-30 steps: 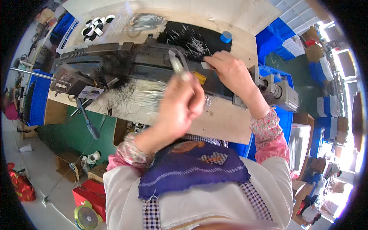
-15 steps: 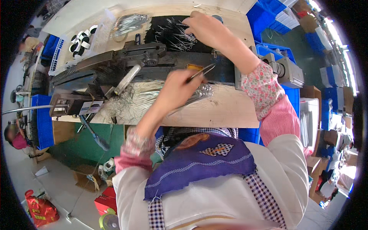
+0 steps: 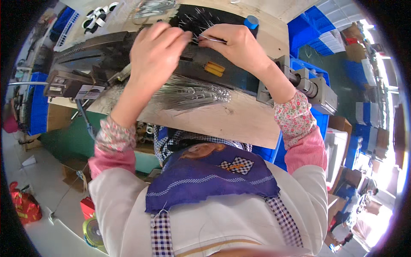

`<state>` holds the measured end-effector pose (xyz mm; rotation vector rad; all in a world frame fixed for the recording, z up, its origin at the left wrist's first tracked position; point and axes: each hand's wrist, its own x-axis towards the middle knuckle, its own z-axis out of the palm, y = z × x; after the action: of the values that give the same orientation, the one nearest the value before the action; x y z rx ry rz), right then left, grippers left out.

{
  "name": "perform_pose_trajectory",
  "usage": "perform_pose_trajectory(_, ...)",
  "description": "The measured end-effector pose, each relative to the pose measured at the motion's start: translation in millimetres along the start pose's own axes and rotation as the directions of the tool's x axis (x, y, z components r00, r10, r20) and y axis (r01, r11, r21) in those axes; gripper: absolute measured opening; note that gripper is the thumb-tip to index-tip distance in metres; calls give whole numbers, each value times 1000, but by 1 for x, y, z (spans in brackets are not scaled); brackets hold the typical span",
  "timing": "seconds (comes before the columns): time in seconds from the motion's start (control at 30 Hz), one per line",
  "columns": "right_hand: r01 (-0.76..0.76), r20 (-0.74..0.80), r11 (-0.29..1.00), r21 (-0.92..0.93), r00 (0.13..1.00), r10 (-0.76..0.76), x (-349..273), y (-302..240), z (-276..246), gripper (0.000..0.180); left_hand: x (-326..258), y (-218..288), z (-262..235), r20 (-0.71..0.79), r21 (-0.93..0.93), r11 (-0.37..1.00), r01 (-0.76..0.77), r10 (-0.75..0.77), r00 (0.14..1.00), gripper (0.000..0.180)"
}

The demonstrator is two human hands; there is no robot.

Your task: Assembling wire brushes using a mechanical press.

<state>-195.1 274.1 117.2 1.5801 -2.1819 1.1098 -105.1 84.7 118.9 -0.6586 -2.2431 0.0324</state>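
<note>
Both hands are raised over the far part of a wooden bench [image 3: 239, 124]. My right hand [image 3: 239, 45] pinches a few thin metal wires [image 3: 209, 39] at its fingertips. My left hand [image 3: 156, 51] meets it from the left, fingers closed on the same wires. Under the hands lies a black mat [image 3: 214, 17] scattered with more short wires. A loose heap of long silvery wires [image 3: 188, 92] rests on the bench nearer to me. A long dark metal machine [image 3: 85, 55] runs across the bench under my left hand.
A small orange part [image 3: 214, 67] sits on the machine. A blue cap [image 3: 251, 21] stands at the mat's right end. A grey motor [image 3: 312, 88] juts off the bench's right side, with blue bins [image 3: 308, 25] behind it. Tape rolls [image 3: 96, 13] lie far left.
My left hand has risen from the wire heap to the black mat and met my right hand. The metal tool it held before is out of sight. The view has tilted nearer.
</note>
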Motion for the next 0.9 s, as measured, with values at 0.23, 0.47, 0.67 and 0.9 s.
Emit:
perform_pose_trajectory(0.23,-68,48,997,-25,996,69,8,16,24,21,-78,64,8,762,5,-966,-259,-164,626,54)
perform_pose_trajectory(0.47,-191,130,982,11,974,188,2,21,20,18,-16,25,-38,735,135,-905,-403,-182,654,46)
perform_pose_trajectory(0.67,-157,136,988,8,979,155,8,13,26,17,-78,73,40,443,-681,113,724,-723,530,33)
perform_pose_trajectory(0.9,-5,-13,945,-326,1000,1,-25,-16,13,14,-111,52,-13,183,-384,684,621,-603,777,54)
